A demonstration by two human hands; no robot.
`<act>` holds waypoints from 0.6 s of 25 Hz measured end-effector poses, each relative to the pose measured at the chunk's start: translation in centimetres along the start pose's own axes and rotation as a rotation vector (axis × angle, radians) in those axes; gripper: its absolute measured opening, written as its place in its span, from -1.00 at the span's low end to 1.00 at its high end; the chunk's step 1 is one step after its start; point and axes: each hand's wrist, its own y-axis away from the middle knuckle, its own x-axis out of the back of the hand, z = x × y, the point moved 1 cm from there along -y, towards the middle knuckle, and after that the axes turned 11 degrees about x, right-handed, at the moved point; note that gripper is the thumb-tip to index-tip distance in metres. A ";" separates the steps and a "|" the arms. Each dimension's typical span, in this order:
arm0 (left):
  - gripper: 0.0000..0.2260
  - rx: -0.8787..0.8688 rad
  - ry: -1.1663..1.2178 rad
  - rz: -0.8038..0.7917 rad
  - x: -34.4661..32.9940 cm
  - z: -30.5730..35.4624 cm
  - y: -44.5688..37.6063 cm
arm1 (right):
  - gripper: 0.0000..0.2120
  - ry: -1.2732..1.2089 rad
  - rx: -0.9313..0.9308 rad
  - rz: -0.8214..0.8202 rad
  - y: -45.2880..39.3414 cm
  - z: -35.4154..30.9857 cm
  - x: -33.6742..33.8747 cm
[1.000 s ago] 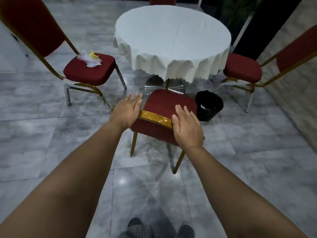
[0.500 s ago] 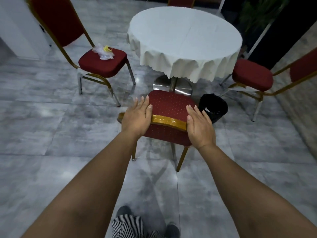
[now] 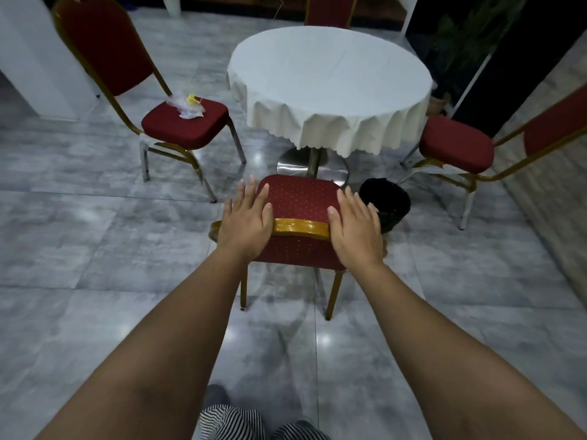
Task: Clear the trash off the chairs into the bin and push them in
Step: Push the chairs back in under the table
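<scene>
Red dotted near chair (image 3: 298, 198) sits directly under both hands, its gold top rail (image 3: 300, 228) spanning the gap between them; left hand (image 3: 246, 219) lies flat on the rail's left end, fingers straight and spread over the backrest; right hand (image 3: 355, 227) lies flat on the right end, fingers straight and together; neither hand curls round the rail, just palms pressing; seat front, ahead of the fingertips, reaches toward the table's steel base (image 3: 313, 165), not yet under the cloth as far as I can tell; no trash visible on this seat, so judged cleared and mid push-in; black bin (image 3: 386, 201) stands on the floor just right of the right hand, touching or nearly touching the chair, cannot tell which; inside is dark, contents not readable; round table (image 3: 328, 81) with white cloth is ahead of both hands; left chair (image 3: 185, 122) sits well ahead-left of the left hand, pulled out, with crumpled clear plastic and a yellow scrap (image 3: 187, 106) on its seat, so that trash is left to do, plus the push-in; right chair (image 3: 457, 144) sits ahead-right of the right hand, seat looks bare, also pulled out; far chair (image 3: 328, 9) is behind the table, mostly hidden; judged roughly a third done.
</scene>
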 end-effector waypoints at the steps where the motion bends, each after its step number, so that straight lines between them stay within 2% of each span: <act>1: -0.52 -0.004 0.019 0.016 -0.1 0.0 0.0 | -0.43 0.014 -0.006 0.009 0.0 -0.1 -0.2; 7: -0.49 -0.021 0.016 0.102 -0.6 0.1 -2.6 | -0.33 0.043 -0.006 0.067 -2.1 0.9 -1.1; 15: -0.51 -0.054 0.006 0.066 -0.4 1.7 -14.4 | -0.38 0.071 -0.062 0.042 -12.6 2.8 -2.8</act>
